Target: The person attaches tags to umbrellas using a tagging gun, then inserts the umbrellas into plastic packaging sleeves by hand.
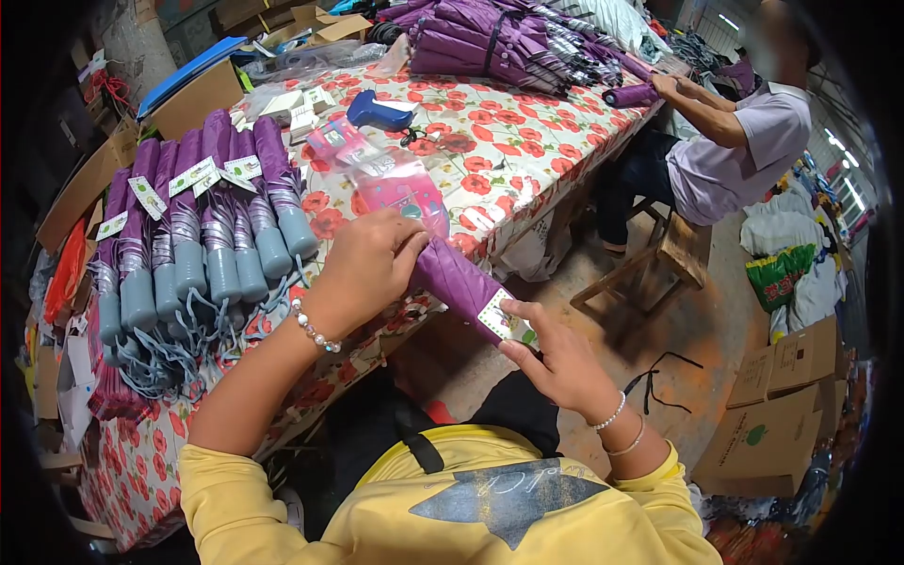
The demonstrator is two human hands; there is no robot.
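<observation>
A folded purple umbrella slants between my two hands, over the table's front edge. My left hand grips its upper left end, fingers closed. Lower down, my right hand holds the other end between thumb and fingers, beside a white-and-green hang tag. Pink printed plastic bags lie just beyond my left hand; whether that hand touches them I cannot tell. A blue tagging gun rests on the table behind them.
Several tagged purple umbrellas with grey handles are piled at the left on the flowered tablecloth. A large purple umbrella bundle lies at the back. At right, a seated co-worker holds another umbrella. Cardboard boxes stand on the floor.
</observation>
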